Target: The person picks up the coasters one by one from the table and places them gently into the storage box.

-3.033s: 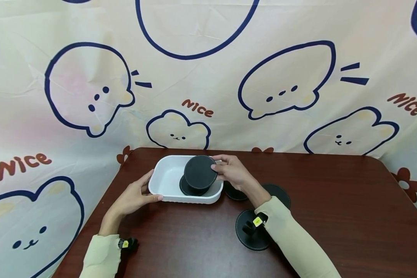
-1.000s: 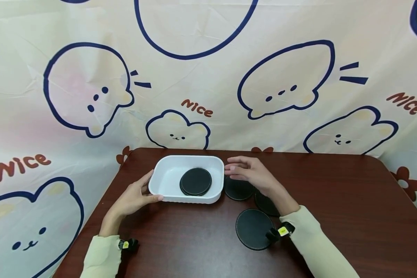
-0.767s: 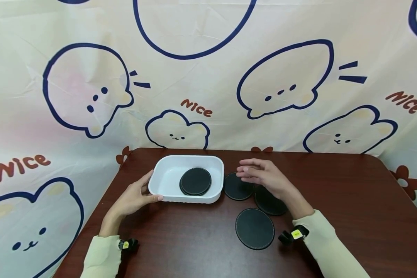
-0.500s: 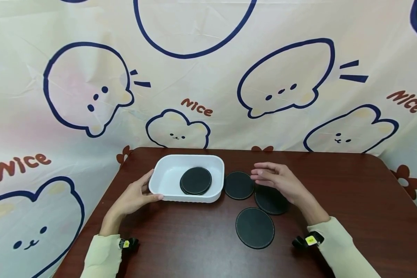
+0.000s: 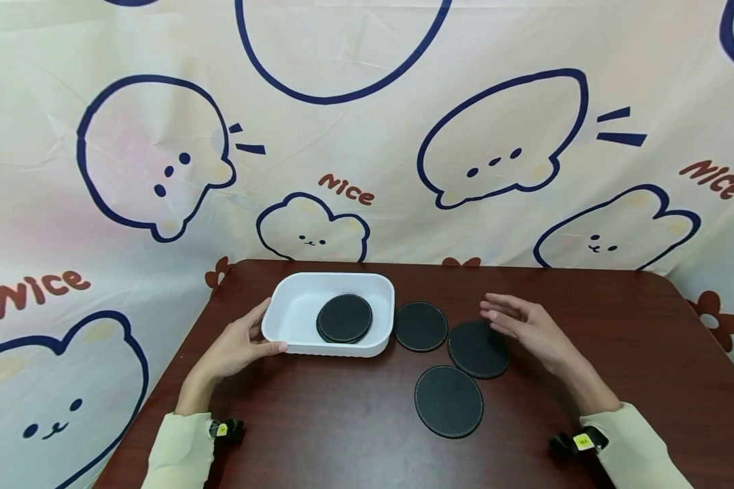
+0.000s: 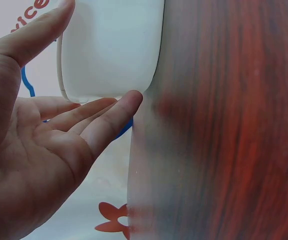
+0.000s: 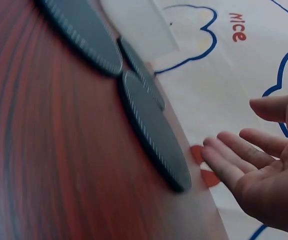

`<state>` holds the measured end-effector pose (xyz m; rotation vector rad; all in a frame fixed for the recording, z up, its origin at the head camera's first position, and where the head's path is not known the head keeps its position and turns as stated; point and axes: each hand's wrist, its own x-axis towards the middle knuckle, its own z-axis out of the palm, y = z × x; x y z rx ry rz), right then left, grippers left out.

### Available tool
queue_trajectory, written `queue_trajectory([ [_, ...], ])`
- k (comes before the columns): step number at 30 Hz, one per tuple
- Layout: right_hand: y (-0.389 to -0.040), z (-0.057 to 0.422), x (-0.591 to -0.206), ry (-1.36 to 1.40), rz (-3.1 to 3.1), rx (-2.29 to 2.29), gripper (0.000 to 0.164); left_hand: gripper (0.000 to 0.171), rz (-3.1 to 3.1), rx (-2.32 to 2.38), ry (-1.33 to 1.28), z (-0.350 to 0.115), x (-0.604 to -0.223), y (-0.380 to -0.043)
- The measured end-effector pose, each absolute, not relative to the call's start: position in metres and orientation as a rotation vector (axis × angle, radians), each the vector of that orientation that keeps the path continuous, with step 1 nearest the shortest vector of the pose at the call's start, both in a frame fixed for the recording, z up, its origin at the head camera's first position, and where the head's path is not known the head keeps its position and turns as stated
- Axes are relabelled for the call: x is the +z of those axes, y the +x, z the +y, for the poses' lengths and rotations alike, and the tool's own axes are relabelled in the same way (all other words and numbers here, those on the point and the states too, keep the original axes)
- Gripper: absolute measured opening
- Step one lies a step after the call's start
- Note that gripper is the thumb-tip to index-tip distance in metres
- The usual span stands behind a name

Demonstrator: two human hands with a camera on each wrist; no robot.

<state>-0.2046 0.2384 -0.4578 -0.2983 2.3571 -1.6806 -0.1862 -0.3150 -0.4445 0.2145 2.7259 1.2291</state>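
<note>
In the head view, my left hand (image 5: 235, 346) holds the left end of a white tray (image 5: 290, 319), thumb at the near corner and fingers along the end wall. The left wrist view shows those fingers against the tray's white wall (image 6: 111, 50). A small stack of round black coasters (image 5: 344, 318) lies inside, right of the tray's middle. My right hand (image 5: 535, 333) hovers with nothing in it, fingers extended, over the far right edge of a black coaster (image 5: 478, 350) with a stitched rim. That coaster also shows beside the hand in the right wrist view.
Two more black coasters lie on the brown table (image 5: 342, 421): one coaster (image 5: 421, 327) against the tray's right end, another coaster (image 5: 449, 402) nearer me. A cartoon-printed cloth (image 5: 391, 136) hangs behind the table's far edge.
My right hand has let go of the coaster it held over the tray, which now lies on the stack. It has moved right, past the nearest loose coaster; my left hand has stayed put.
</note>
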Motion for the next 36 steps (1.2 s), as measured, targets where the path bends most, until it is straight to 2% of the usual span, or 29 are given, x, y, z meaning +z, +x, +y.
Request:
queue_trajectory([
  [10, -0.194, 0.246, -0.466, -0.530, 2.765, -1.071, 0.077, 0.112, 2.732, 1.218, 0.226, -0.315, -0.444, -0.187],
  [21, -0.191, 0.236, -0.471, -0.544, 2.753, -0.878, 0.086, 0.113, 2.740, 1.193, 0.210, -0.315, -0.444, -0.187],
  [36, -0.188, 0.234, -0.468, -0.520, 2.795, -0.917, 0.065, 0.112, 2.739, 1.205, 0.228, -0.315, -0.444, -0.186],
])
